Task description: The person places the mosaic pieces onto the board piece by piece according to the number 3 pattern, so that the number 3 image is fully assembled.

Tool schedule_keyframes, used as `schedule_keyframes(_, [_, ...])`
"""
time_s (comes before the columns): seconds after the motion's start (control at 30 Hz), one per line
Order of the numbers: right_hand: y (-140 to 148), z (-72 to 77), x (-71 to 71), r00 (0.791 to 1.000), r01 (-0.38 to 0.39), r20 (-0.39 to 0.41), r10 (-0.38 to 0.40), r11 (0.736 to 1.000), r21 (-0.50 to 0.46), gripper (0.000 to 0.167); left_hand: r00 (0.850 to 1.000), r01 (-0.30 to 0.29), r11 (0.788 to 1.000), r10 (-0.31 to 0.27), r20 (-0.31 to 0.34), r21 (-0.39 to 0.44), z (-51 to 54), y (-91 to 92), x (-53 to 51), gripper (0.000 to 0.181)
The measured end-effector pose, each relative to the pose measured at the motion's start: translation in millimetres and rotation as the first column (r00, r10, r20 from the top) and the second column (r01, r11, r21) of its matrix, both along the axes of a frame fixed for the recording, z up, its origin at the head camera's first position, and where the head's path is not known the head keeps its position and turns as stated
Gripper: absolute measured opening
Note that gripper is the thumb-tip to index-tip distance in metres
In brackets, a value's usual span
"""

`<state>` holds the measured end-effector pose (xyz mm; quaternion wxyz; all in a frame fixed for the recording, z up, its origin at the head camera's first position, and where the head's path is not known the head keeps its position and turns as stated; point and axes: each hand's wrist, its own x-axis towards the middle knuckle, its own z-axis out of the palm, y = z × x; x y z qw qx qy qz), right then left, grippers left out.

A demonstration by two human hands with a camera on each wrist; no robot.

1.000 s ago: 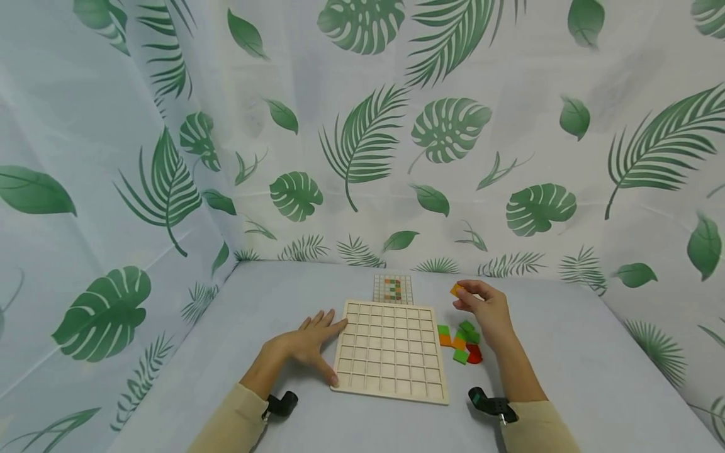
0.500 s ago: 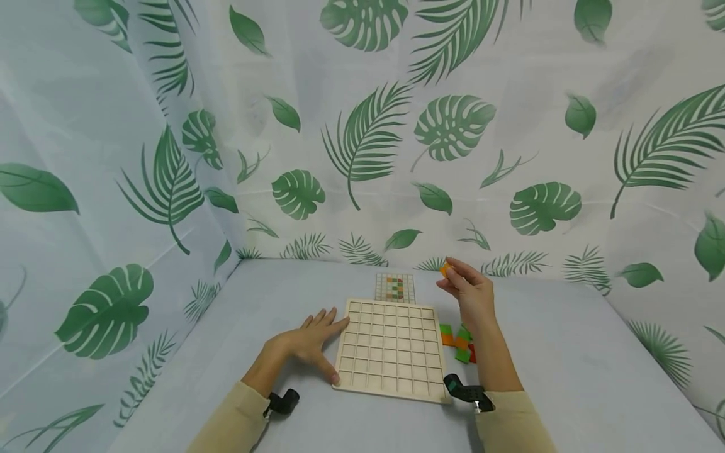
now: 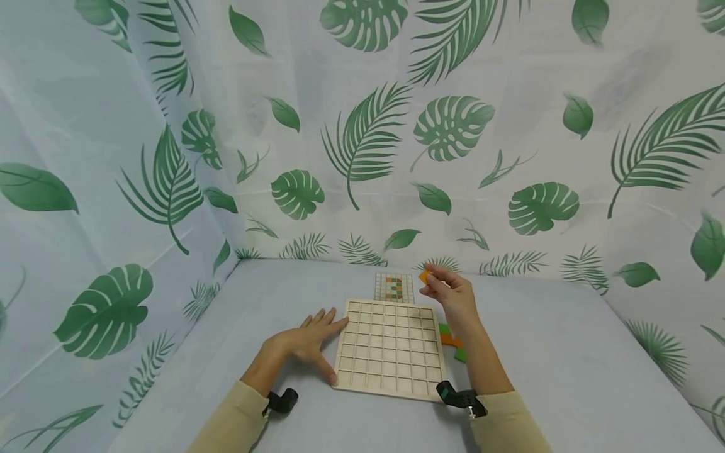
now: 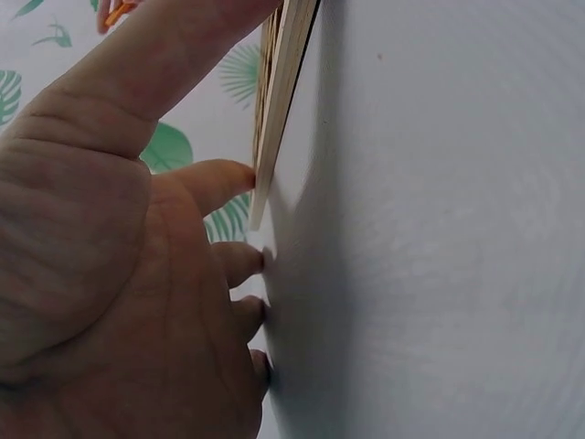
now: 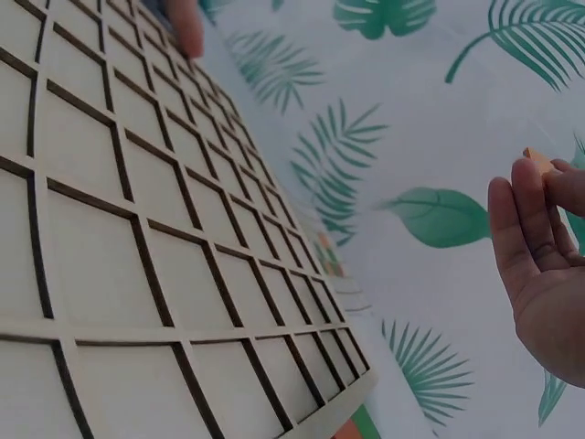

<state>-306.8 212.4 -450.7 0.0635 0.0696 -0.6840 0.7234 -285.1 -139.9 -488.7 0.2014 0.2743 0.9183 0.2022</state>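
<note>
A square wooden grid board point(image 3: 391, 349) lies on the table, its cells bare. My left hand point(image 3: 306, 345) rests spread at its left edge; in the left wrist view, the thumb and a finger reach the board's side point(image 4: 281, 101). Above the board's far right corner, my right hand point(image 3: 457, 305) pinches a small orange tile point(image 3: 424, 277) between thumb and fingers. The right wrist view shows only a corner of that tile point(image 5: 539, 161) past the fingertips. Beyond the board lies a printed pattern card point(image 3: 394, 287) with coloured squares on a grid.
Loose green and orange tiles point(image 3: 450, 340) lie against the board's right side, partly hidden by my right forearm. A leaf-printed curtain point(image 3: 362, 157) stands behind the table and along its left side. Each wrist bears a black camera point(image 3: 281, 401).
My right hand has moved left with the orange tile, from above the loose tiles to near the pattern card. Its forearm now covers more of the loose tiles. The left hand stays in place.
</note>
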Motion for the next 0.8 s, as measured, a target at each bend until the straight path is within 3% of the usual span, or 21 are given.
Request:
schedule_keyframes(0.23, [-18, -9.2, 0.5, 0.998, -0.057, -0.004, 0.058, 0.994, 0.095, 0.037, 1.0, -0.001, 1.0, 0.001, -0.004, 0.003, 0.3, -0.2, 0.4, 0.134])
schedule_keyframes(0.8, [-41, -30.2, -2.8, 0.992, -0.119, 0.064, 0.113, 0.989, 0.09, 0.033, 1.0, -0.001, 1.0, 0.001, -0.005, 0.0, 1.4, 1.2, 2.2, 0.133])
